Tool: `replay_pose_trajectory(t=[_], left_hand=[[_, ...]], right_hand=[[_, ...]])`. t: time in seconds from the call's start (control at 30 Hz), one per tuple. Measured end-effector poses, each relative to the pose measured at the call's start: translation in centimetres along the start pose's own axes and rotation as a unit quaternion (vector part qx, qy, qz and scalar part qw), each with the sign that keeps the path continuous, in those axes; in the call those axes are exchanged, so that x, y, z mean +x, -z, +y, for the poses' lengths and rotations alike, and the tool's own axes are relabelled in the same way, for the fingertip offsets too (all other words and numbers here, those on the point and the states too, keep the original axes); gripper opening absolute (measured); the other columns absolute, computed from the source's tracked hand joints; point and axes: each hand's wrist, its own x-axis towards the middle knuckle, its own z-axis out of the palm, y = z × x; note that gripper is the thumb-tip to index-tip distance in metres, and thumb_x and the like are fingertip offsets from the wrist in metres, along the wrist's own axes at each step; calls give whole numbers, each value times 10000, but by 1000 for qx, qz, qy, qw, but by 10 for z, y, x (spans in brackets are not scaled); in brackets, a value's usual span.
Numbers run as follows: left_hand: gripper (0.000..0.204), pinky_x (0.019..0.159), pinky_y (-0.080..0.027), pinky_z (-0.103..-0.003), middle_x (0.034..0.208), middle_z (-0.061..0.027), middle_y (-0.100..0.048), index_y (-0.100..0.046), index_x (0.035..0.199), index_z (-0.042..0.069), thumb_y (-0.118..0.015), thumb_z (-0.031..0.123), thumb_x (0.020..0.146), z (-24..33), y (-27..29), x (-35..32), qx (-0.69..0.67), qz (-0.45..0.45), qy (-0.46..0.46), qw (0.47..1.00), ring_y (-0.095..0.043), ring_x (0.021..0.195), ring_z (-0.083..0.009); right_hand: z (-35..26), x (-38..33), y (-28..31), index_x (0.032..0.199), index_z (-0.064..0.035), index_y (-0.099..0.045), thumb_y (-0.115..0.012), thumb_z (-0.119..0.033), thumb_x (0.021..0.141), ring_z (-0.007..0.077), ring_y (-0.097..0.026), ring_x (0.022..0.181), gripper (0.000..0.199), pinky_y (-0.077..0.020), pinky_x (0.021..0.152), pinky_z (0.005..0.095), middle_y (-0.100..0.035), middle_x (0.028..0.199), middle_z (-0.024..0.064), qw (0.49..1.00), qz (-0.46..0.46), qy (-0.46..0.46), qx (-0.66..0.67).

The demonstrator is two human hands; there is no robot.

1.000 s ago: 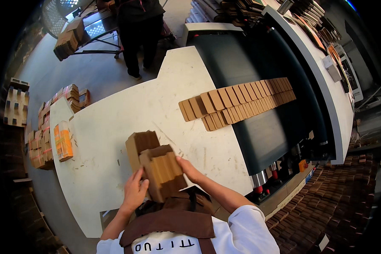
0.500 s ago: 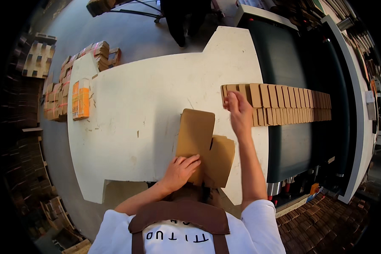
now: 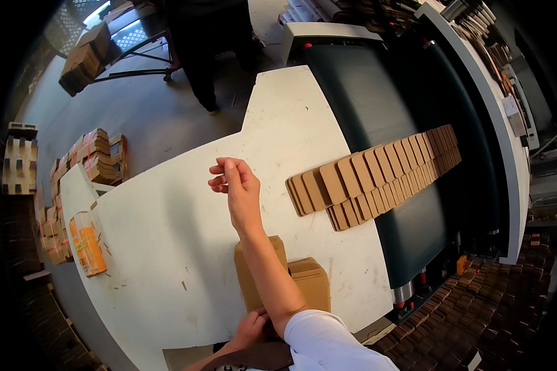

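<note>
My right hand (image 3: 235, 185) is raised over the white table (image 3: 161, 247), its fingers loosely bent and apart with nothing in them. Its forearm crosses in front of a stack of brown cardboard blanks (image 3: 309, 281) at the near edge, close to my body. My left hand (image 3: 250, 328) is at the lower edge of this stack, its fingers curled against it and partly hidden by my right arm. To the right, an overlapping row of flat cardboard pieces (image 3: 365, 179) runs from the table onto a dark green conveyor belt (image 3: 408, 229).
An orange and white package (image 3: 88, 244) lies at the table's left edge. Bundled cardboard (image 3: 99, 157) stands on the floor beyond. At the far side, a person in dark clothing (image 3: 201, 55) stands near a wheeled cart. A grey machine frame (image 3: 507, 154) borders the belt.
My right hand has left the near end of the cardboard row and swung left across the stack. My left hand has shifted to the stack's lower edge. The view has turned.
</note>
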Motion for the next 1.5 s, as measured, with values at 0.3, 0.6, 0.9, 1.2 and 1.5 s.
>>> replay_pose_trajectory(t=[0.3,0.6,0.9,1.2,1.5], left_hand=[[287,919,-452,-336,1192,-102,-558,-608,1135,62,-582,132,858,-67,11,-22,-230,-223,284,904,-545,1097,-253],[410,953,-423,-381,1258,-152,-527,-601,1172,90,-652,229,790,-35,20,28,-281,-169,337,882,-520,1122,-308],[313,889,-474,-369,1171,-144,-541,-602,1110,45,-647,137,815,21,18,20,-61,-113,126,984,-546,1069,-303],[301,837,-468,-401,1112,-147,-490,-580,1036,17,-703,125,783,58,-3,15,37,-1,-31,999,-530,1008,-335],[399,863,-466,-420,1146,-167,-474,-539,1137,25,-696,212,821,62,-6,0,69,61,12,996,-515,1050,-362]], right_hand=[[9,22,23,1101,0,-595,-502,-255,990,115,-596,806,294,-477,753,248,-648,962,77,996,75,7,-40],[0,12,31,1127,-5,-580,-501,-217,992,126,-602,807,264,-502,766,282,-647,931,75,998,-16,49,35],[-96,-42,23,1085,-27,-603,-485,-285,997,105,-582,768,297,-472,745,251,-632,865,38,989,-106,64,-80],[-20,-201,355,856,-22,-670,-460,-418,946,291,-661,723,458,-511,731,406,-691,808,144,723,6,-167,-671],[-8,-234,312,928,22,-657,-514,-485,924,213,-629,707,527,-514,682,335,-662,781,122,826,18,-284,-486]])
